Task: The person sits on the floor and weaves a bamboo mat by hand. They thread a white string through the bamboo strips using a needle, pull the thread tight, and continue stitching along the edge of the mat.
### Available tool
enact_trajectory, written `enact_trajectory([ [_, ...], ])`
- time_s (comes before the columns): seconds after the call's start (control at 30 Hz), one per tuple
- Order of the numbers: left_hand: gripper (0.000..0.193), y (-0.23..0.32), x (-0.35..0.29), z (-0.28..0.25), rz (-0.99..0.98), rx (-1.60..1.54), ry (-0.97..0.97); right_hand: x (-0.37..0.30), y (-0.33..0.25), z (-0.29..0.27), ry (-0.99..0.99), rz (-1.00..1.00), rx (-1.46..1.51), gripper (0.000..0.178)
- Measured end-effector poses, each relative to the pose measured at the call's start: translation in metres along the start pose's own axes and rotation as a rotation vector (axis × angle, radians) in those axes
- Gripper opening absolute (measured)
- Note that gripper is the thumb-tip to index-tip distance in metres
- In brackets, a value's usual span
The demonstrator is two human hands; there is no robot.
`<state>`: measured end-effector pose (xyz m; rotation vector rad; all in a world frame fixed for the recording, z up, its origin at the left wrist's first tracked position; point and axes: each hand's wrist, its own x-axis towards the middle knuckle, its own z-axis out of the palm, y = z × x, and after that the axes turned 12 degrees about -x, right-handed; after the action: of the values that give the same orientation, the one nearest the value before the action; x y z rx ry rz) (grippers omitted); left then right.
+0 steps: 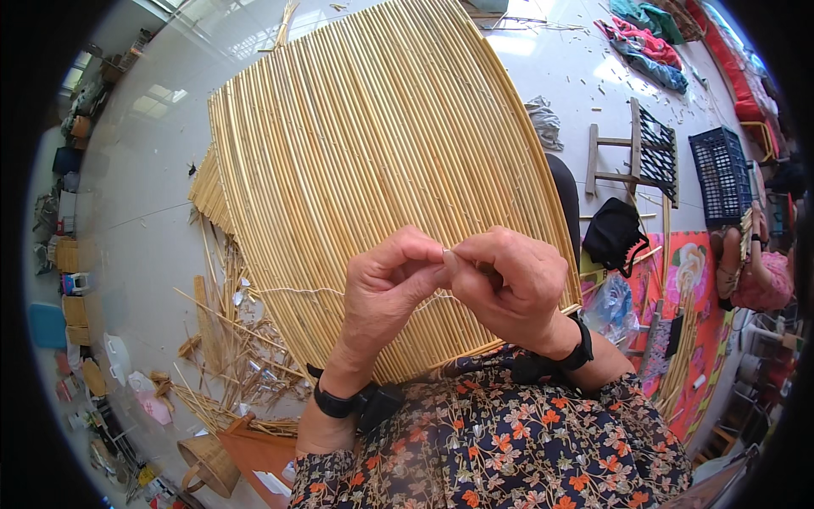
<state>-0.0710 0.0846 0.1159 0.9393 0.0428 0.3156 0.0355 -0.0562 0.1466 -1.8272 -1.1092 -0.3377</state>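
Left hand (394, 276) and right hand (515, 276) meet at the fingertips, pinched on a thin white string (309, 291) that runs leftward from them. The reed mat (356, 127) lies beneath and beyond both hands, reeds' long axis pointing away, leaning left.

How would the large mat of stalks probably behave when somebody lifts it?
The mat is probably stiff along its straight stalks, but may flex across them, being many separate pieces side by side. Its thin stalks suggest it is light for its size.
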Motion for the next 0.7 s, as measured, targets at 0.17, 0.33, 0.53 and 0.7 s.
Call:
enact_trajectory([
  [0.17,0.014,-0.001,-0.001,0.000,-0.005,0.013,0.023,-0.004,0.002,0.001,-0.007,0.053,0.048,0.014],
  [0.33,0.014,-0.002,-0.001,-0.001,0.000,0.021,0.022,-0.004,0.002,0.002,-0.018,0.088,0.081,0.012],
  [0.53,0.014,-0.002,-0.001,0.000,-0.006,0.012,0.041,-0.005,0.002,0.001,-0.042,0.123,0.124,0.011],
  [0.7,0.012,-0.006,0.003,-0.008,0.047,0.013,0.038,0.007,0.006,-0.019,-0.230,0.058,0.618,0.009],
])
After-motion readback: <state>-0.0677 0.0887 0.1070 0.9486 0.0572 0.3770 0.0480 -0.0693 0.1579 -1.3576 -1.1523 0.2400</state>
